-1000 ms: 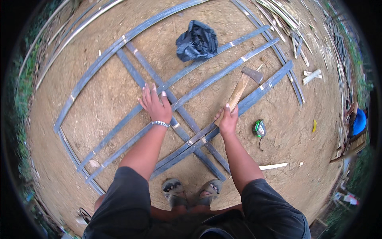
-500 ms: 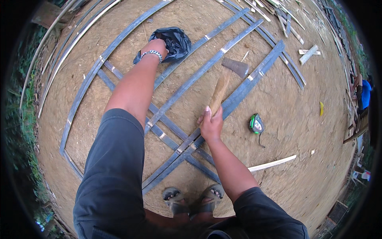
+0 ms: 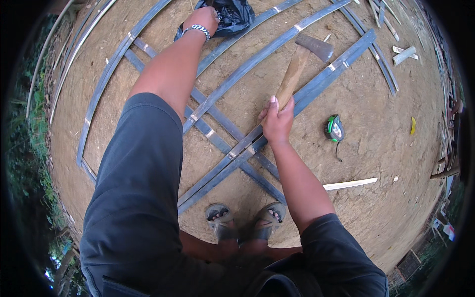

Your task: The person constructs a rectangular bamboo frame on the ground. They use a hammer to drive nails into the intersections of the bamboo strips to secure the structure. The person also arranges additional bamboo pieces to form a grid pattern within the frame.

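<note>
My right hand is wrapped round the wooden handle of a hatchet. Its dark metal head points away from me, over the bamboo strips. Stretched far forward, my left hand is at the mouth of a black plastic bag, a chain bracelet on its wrist. Those fingers are curled inward, and what they hold, if anything, is too small to make out. Below both hands a lattice of long dark split-bamboo strips lies crossed on the ground, with pale bands at the joints.
A green and black tape measure lies right of the lattice on bare dirt, near a pale wood strip. Bamboo offcuts are scattered at the far right, with a yellow piece nearer. My sandalled feet stand at the lattice's near end.
The view has shifted, so the ground things sit higher and further right. My left hand's fingers, earlier down in the bag's mouth, now show curled at its edge. The hatchet stays in my right hand.
</note>
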`<state>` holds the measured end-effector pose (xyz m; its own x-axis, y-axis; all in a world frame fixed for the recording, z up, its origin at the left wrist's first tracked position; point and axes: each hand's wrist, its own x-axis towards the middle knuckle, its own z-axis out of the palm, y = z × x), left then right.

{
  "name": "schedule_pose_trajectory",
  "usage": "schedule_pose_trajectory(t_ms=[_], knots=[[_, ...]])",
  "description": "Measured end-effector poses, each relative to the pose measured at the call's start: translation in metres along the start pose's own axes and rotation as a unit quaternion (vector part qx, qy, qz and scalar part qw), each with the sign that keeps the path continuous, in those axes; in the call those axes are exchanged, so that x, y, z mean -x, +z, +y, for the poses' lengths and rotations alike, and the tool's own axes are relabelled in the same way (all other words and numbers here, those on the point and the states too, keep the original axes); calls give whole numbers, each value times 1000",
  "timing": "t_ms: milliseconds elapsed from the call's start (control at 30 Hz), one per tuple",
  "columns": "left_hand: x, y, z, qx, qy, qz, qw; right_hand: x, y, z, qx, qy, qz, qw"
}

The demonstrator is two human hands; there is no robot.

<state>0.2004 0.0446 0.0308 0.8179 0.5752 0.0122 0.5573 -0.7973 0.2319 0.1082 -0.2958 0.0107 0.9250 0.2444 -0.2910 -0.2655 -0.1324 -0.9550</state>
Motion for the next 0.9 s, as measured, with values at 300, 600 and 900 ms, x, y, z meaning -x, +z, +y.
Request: schedule_pose_trajectory(t_ms=[300,600,900], knots=[[20,-34,4,71,42,24,996,1,5,3,-27,-17,3,999],[31,-38,-1,104,48,30,993,3,6,-7,-25,-8,-8,1000],[110,-80,-3,416,15,111,902,2,3,-3,-40,-3,-9,999]])
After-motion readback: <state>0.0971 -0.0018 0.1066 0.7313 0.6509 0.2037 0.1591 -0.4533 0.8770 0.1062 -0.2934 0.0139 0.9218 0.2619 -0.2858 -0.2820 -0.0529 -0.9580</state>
